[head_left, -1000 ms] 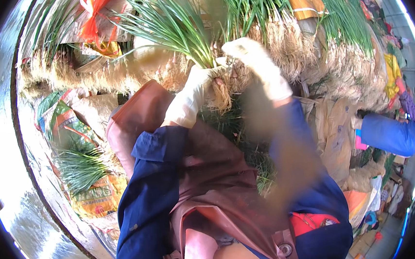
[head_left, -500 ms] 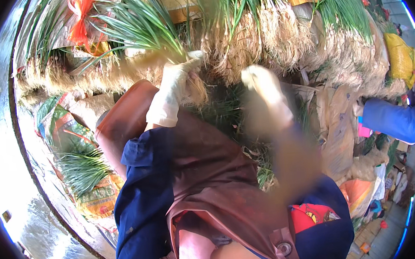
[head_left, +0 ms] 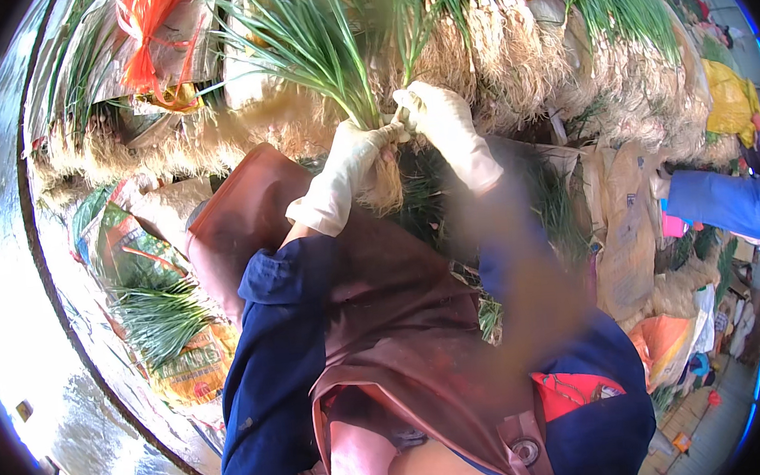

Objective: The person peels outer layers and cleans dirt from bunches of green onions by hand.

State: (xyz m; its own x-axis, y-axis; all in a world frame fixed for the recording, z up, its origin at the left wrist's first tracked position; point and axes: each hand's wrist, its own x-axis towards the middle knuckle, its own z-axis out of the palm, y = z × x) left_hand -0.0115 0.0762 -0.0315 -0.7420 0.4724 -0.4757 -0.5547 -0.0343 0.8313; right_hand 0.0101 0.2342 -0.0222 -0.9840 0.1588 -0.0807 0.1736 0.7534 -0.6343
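Observation:
My gloved left hand (head_left: 352, 164) is closed around a bunch of spring onions (head_left: 335, 67). Their green leaves fan up and to the left, while the pale bulbs and stringy roots (head_left: 382, 184) hang below the fist. Right beside it, my gloved right hand (head_left: 447, 129) has its fingers bent and pinched together, the fingertips touching the left thumb. A few thin green stalks (head_left: 408, 52) run down to those fingertips and appear to be gripped there; their lower ends are hidden. A blurred patch covers part of my right forearm.
Rows of spring onions (head_left: 509, 58) with dry roots lie along the far side. An orange-red plastic bag (head_left: 150, 32) is at the upper left. More spring onions (head_left: 163, 317) rest on sacking at the left. A blue-clothed limb of another person (head_left: 721, 202) shows at the right.
My right hand has moved left and up until it meets the left one. The left hand has shifted slightly right with its bunch, whose leaves now stand more upright.

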